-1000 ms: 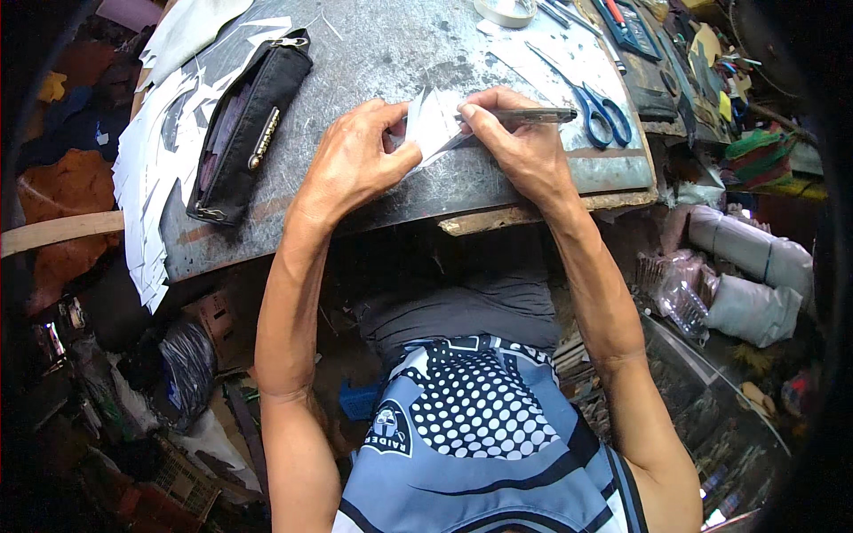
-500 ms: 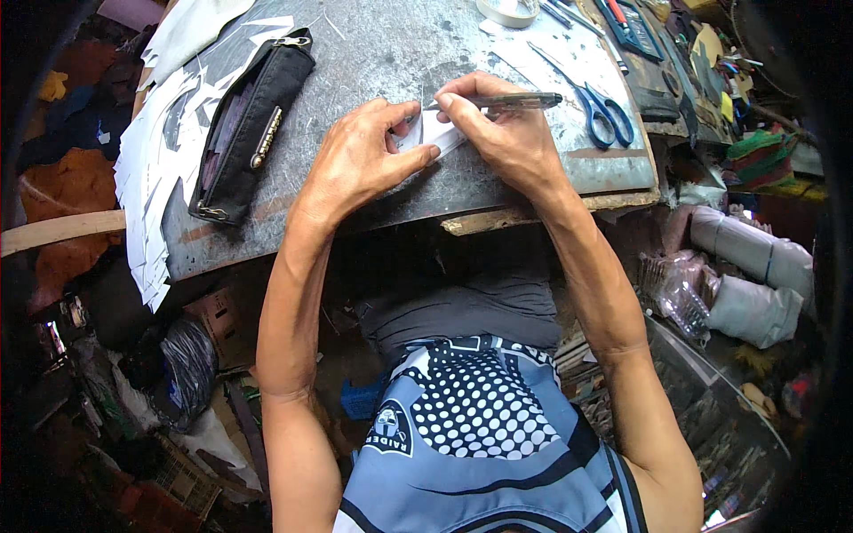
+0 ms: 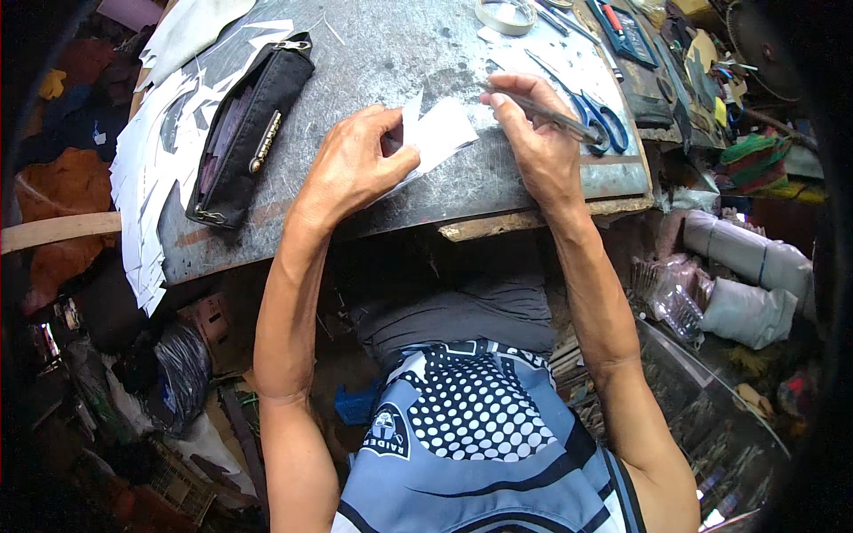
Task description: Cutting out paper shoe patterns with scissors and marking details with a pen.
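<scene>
My left hand (image 3: 360,158) grips a small folded piece of white paper (image 3: 444,131) between thumb and fingers, just above the metal-topped table (image 3: 391,53). A narrow strip of the paper stands up beside the fingertips. In my right hand (image 3: 544,153) a dark pen (image 3: 560,118) is held, apart from the paper and to its right. Blue-handled scissors (image 3: 613,130) lie just behind the pen, partly hidden by it and the hand. To the left of my left hand rests a black zippered pouch (image 3: 233,169) with its zip open.
White paper offcuts (image 3: 142,200) cover the table's left edge. A roll of tape (image 3: 508,18) sits at the far side. Tools, including a blue tray (image 3: 629,35), crowd the right. Wrapped white bundles (image 3: 751,311) lie below the table on the right.
My right hand has moved right, away from the paper, and the pen has tilted with its rear end lower. More of the paper shows, still held in my left hand.
</scene>
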The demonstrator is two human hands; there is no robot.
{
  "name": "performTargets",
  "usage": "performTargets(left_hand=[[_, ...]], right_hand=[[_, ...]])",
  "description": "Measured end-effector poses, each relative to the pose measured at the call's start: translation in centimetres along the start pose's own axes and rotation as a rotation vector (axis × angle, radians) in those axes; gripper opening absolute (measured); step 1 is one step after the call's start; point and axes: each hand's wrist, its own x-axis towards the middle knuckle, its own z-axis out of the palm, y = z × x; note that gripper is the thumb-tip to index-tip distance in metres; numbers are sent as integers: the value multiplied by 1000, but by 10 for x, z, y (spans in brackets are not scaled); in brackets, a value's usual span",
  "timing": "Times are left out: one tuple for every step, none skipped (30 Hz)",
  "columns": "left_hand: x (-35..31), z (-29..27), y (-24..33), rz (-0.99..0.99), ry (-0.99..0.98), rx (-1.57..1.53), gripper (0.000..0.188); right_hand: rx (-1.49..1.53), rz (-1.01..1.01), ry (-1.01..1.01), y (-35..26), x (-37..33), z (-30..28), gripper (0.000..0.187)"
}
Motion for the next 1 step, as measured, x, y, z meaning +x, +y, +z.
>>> performTargets(left_hand=[[1, 1, -2, 9, 2, -14, 40]], right_hand=[[-17, 15, -16, 0, -1, 1, 21]])
